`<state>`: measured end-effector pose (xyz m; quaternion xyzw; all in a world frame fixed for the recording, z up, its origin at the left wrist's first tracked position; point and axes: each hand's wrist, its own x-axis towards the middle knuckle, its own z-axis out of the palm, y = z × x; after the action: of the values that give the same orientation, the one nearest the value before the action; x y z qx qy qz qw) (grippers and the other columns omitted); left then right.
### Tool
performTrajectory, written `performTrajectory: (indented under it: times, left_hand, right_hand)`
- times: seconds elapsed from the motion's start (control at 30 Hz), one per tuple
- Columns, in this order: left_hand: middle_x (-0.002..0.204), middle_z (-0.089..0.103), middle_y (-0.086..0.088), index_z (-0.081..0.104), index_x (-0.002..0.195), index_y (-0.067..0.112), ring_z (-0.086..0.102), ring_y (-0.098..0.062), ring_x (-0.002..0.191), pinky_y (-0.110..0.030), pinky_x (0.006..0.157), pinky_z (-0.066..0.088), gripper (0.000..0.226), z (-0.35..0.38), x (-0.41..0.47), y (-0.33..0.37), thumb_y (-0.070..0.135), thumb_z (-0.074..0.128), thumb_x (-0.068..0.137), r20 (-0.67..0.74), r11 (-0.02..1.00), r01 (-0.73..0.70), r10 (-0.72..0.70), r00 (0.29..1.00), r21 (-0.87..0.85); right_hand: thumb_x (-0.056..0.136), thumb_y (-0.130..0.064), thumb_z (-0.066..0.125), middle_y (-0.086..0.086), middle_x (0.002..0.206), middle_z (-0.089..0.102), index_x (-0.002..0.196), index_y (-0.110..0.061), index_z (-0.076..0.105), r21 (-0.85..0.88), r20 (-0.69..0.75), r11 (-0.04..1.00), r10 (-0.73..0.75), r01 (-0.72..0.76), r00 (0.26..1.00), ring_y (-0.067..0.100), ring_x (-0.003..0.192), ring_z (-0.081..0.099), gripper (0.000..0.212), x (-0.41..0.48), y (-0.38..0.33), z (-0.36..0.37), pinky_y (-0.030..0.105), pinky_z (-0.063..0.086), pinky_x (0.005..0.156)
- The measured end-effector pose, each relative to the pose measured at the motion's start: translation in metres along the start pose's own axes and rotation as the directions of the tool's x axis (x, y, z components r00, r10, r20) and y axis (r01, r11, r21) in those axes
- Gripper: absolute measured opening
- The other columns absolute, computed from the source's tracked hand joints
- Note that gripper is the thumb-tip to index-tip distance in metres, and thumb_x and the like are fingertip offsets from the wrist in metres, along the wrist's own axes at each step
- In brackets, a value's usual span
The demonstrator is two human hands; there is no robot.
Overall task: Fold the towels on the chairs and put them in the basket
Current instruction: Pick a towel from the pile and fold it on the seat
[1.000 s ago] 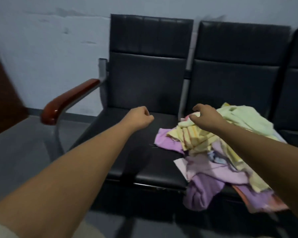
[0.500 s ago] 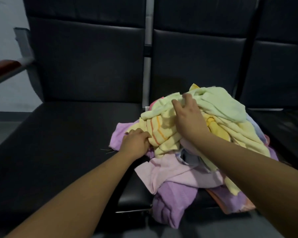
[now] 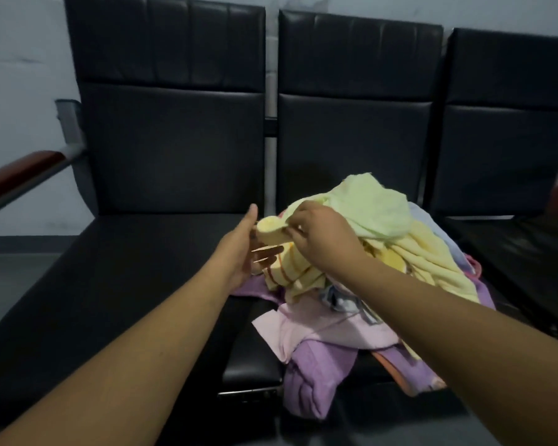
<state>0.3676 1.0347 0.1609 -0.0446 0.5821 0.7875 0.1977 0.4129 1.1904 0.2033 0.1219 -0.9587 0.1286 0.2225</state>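
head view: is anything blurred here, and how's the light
Head view: dim, flat light, so the black chairs lose detail; fingers of the left hand smear with motion blur and the wooden armrest is soft; the yellow towel pinched by the right hand reads clearly; wide-angle bending toward the edges.

You face 3 chairs upholstered in black leather-like padding, smooth with a dull sheen and stitched seams. The post between 2 of the backs looks like pale grey metal, matt. On your left, the armrest is reddish-brown wood with a glossy varnish, set on a grey metal bar. The yellow striped towel, the pale green towel and the purple towel are soft, matt terry cloth. The pink cloth looks thinner and smoother. The wall is matt, scuffed paint.
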Motion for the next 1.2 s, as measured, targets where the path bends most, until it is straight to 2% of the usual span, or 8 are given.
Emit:
performTrajectory:
  times: [0.23,0.33,0.47,0.67,0.8,0.93,1.13,1.2]
  left_hand:
    - [0.097,0.072,-0.016,0.069,0.111,0.000,0.070,-0.022,0.078,-0.035,0.071,0.060,0.019,0.002,-0.038,0.007,-0.002,0.054,0.099,-0.123,0.979,-0.068,0.093,0.988,0.194]
    - [0.094,0.069,-0.016,0.068,0.097,0.003,0.068,-0.028,0.083,-0.042,0.080,0.057,0.025,-0.018,-0.048,0.012,-0.007,0.045,0.096,-0.195,0.986,-0.069,0.098,0.976,0.153]
    - [0.092,0.066,-0.019,0.065,0.094,0.004,0.064,-0.030,0.077,-0.036,0.063,0.054,0.029,-0.040,-0.075,0.018,-0.005,0.038,0.090,-0.226,0.990,-0.076,0.101,0.969,0.118]
    - [0.077,0.061,-0.012,0.063,0.084,0.007,0.062,-0.023,0.066,-0.035,0.058,0.054,0.019,-0.072,-0.093,0.013,0.011,0.046,0.089,-0.145,0.981,-0.030,0.059,0.988,0.191]
    - [0.070,0.058,-0.010,0.063,0.070,0.010,0.059,-0.022,0.065,-0.038,0.067,0.053,0.025,-0.086,-0.097,0.014,0.011,0.045,0.087,-0.131,0.960,-0.026,0.065,0.989,0.278]
    - [0.084,0.060,-0.010,0.062,0.081,0.010,0.059,-0.022,0.077,-0.037,0.078,0.050,0.017,-0.101,-0.087,0.012,0.013,0.050,0.092,-0.317,0.925,0.040,0.089,0.944,0.377]
    - [0.122,0.056,-0.003,0.053,0.127,0.017,0.057,-0.018,0.106,-0.037,0.090,0.049,0.031,-0.139,-0.078,0.008,0.031,0.055,0.099,-0.393,0.601,0.122,0.344,0.853,0.790]
    - [0.129,0.060,-0.003,0.056,0.129,0.019,0.058,-0.017,0.113,-0.038,0.099,0.047,0.046,-0.133,-0.081,0.004,0.053,0.052,0.098,-0.257,0.725,-0.042,0.297,0.920,0.688]
  right_hand:
    - [0.090,-0.022,0.065,0.001,0.136,0.047,0.128,-0.024,0.062,0.208,0.149,0.976,0.038,-0.069,0.988,0.018,0.097,0.059,0.039,-0.031,-0.018,-0.005,0.032,0.051,0.090]
    - [0.088,-0.015,0.062,0.007,0.152,0.020,0.151,-0.033,0.031,-0.104,0.170,0.973,0.221,-0.206,0.960,0.026,0.095,0.059,0.072,-0.037,-0.001,-0.009,0.033,0.049,0.074]
    - [0.095,-0.023,0.054,0.008,0.113,0.061,0.120,-0.018,0.064,-0.266,0.267,0.923,0.348,-0.278,0.899,0.029,0.095,0.065,0.028,-0.037,0.010,-0.001,0.032,0.047,0.067]
    - [0.079,-0.033,0.080,0.004,0.135,0.056,0.144,-0.022,0.046,0.152,0.505,0.970,0.091,-0.192,0.858,0.023,0.120,0.054,0.074,-0.042,-0.043,0.033,0.033,0.045,0.095]
    - [0.081,-0.032,0.079,-0.014,0.079,0.055,0.092,-0.025,0.056,0.358,0.427,0.901,0.077,-0.246,0.901,0.008,0.076,0.052,0.027,-0.048,-0.072,0.064,0.022,0.037,0.063]
    - [0.084,-0.016,0.071,-0.013,0.057,0.049,0.061,-0.032,0.045,0.441,0.320,0.847,0.161,-0.297,0.934,0.001,0.055,0.047,0.038,-0.046,-0.067,0.073,0.027,0.033,0.059]
    - [0.092,-0.018,0.064,0.009,0.090,0.071,0.101,-0.012,0.070,0.794,0.195,0.515,0.288,-0.324,0.937,0.026,0.085,0.068,0.012,-0.033,-0.078,0.051,0.044,0.057,0.073]
    - [0.091,-0.016,0.064,0.009,0.093,0.073,0.101,-0.016,0.071,0.862,0.271,0.374,0.233,-0.343,0.934,0.028,0.089,0.070,0.012,-0.032,-0.092,0.049,0.047,0.058,0.077]
